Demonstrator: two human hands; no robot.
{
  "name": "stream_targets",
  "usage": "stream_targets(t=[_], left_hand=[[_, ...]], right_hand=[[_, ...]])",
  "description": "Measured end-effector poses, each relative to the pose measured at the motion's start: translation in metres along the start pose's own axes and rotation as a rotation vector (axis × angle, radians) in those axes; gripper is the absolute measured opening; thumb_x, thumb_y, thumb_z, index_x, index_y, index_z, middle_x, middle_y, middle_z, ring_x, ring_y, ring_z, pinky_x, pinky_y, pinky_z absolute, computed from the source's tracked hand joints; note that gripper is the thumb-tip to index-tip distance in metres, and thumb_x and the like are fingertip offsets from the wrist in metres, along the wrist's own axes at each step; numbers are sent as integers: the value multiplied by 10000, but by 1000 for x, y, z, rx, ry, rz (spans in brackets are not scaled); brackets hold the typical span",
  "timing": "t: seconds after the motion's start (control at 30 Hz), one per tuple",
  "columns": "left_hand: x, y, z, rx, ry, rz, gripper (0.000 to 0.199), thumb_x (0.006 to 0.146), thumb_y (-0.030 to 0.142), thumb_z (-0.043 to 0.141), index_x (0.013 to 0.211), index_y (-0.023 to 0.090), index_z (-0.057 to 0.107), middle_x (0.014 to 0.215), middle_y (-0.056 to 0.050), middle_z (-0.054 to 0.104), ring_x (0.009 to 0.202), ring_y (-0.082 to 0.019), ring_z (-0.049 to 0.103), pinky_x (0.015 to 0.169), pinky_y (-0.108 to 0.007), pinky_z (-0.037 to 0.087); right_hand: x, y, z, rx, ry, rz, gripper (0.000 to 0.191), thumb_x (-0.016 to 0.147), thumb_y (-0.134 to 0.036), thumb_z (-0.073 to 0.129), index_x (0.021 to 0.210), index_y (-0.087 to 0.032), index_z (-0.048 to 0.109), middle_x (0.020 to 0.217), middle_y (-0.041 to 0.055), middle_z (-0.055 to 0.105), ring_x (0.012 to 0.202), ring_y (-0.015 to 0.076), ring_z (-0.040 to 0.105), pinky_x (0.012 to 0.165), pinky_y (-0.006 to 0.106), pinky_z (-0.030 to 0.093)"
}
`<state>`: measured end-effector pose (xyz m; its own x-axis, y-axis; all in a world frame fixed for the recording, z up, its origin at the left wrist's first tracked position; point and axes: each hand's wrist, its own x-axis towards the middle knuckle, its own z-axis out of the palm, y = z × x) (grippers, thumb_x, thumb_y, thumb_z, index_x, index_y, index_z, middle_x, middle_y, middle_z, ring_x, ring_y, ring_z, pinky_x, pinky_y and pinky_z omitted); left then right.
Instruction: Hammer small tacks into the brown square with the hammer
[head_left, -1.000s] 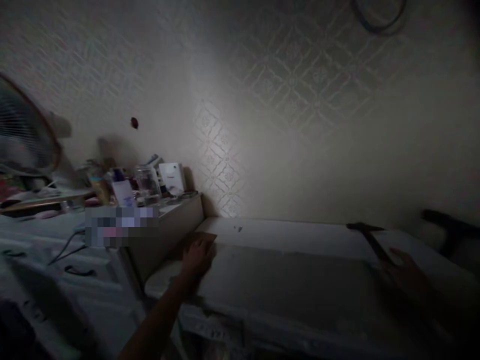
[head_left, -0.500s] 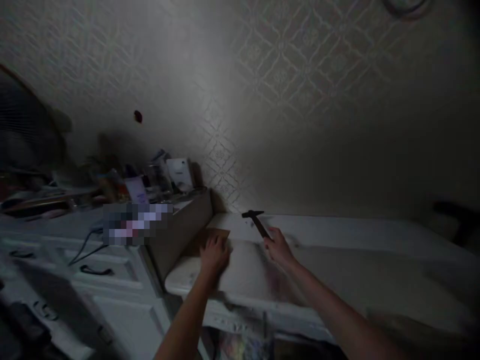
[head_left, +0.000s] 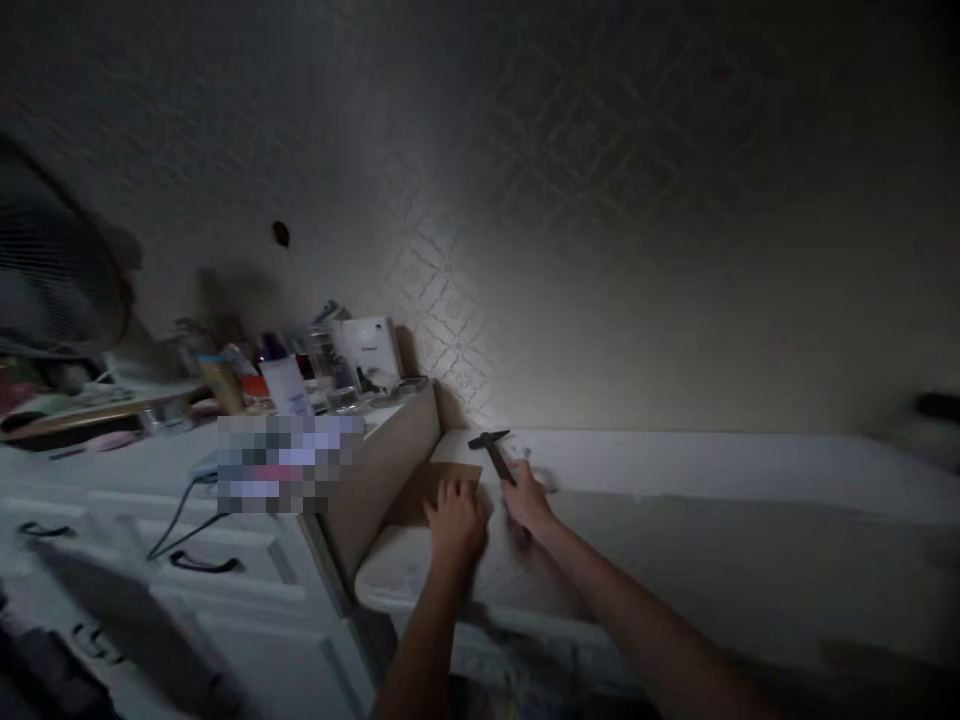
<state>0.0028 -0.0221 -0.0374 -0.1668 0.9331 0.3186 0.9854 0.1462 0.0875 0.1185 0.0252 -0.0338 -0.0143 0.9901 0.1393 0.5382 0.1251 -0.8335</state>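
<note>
A brown sheet (head_left: 414,497) lies on the white ledge (head_left: 637,540), against the side of the cabinet. My left hand (head_left: 456,522) rests flat on its right part, fingers spread. Just to the right, my right hand (head_left: 527,497) is closed round the handle of a hammer (head_left: 493,455). The hammer's dark head points up and to the left, above the sheet's upper right corner, near the wall. Small bits show on the ledge beside the hammer, too small to make out.
On the left, a white cabinet (head_left: 247,640) with dark handles carries a fan (head_left: 56,260), a white tube (head_left: 286,385), a white box (head_left: 373,345) and several bottles. A cable (head_left: 172,525) hangs over its front edge. The patterned wall (head_left: 600,300) rises behind.
The camera view has shifted, so the cabinet and ledge sit further right. The hammer and my right hand have come closer to my left hand, which stays on the sheet.
</note>
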Motion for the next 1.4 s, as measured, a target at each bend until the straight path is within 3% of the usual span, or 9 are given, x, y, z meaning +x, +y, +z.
stream_targets(t=[0.33,0.5,0.63,0.83,1.0,1.07,1.17,1.27,1.4], left_hand=[[1,0,2,28,-11,-7,370,898,276,301,1203,190,491,1304,-124,466,1265,-283,328,997,-586,261],[1,-1,1,7,3,-8,369,912,274,267,1176,179,507,1288,-131,478,1246,-285,356,989,-585,269],[1,-2,-2,-18,4,-15,365,919,288,260,1129,183,539,1274,-131,489,1223,-280,383,975,-563,297],[4,-5,-2,-35,6,-20,372,920,330,257,1105,183,544,1233,-129,519,1165,-268,441,977,-562,288],[6,-8,-3,-15,8,-3,394,924,364,247,1128,186,534,1251,-129,510,1170,-257,444,998,-538,275],[6,-9,-7,-11,12,7,383,921,356,268,1154,192,525,1263,-122,504,1179,-260,441,1004,-548,259],[8,-3,-14,0,36,3,366,918,327,287,1168,201,522,1292,-119,486,1192,-267,432,1007,-562,243],[11,21,-21,18,89,39,355,914,324,305,1171,212,523,1316,-110,469,1211,-268,416,1016,-558,237],[12,84,-20,-17,133,149,381,911,326,325,1214,170,496,1329,-127,459,1230,-244,405,1046,-483,256]], right_hand=[[6,-7,10,-134,-74,25,313,804,-203,450,1112,-145,452,912,98,652,867,221,618,674,273,427],[1,-9,7,-197,-138,-62,311,799,-254,510,1084,-132,486,975,123,643,911,235,605,690,270,417],[-7,-4,-6,-215,-199,-166,337,773,-239,556,1095,-148,518,884,72,659,827,199,614,646,241,406],[-15,37,-71,-298,-173,-232,383,799,-214,503,1179,-173,512,698,14,639,691,168,599,618,240,393],[-21,112,-160,-442,17,-197,399,795,-164,435,1184,-148,525,1029,112,634,972,225,566,835,321,385],[-26,148,-193,-647,193,-297,384,816,-207,406,1169,-146,547,1134,125,598,1066,236,523,918,344,358],[-33,194,-230,-700,256,-270,419,810,-239,412,1183,-102,543,1184,160,567,1109,266,499,970,382,332],[-37,220,-245,-774,300,-212,453,839,-307,380,1188,-68,543,1195,178,559,1116,272,498,972,374,339],[-38,222,-241,-817,263,-195,416,859,-315,345,1143,-137,590,1219,158,550,1148,268,473,979,397,320]])
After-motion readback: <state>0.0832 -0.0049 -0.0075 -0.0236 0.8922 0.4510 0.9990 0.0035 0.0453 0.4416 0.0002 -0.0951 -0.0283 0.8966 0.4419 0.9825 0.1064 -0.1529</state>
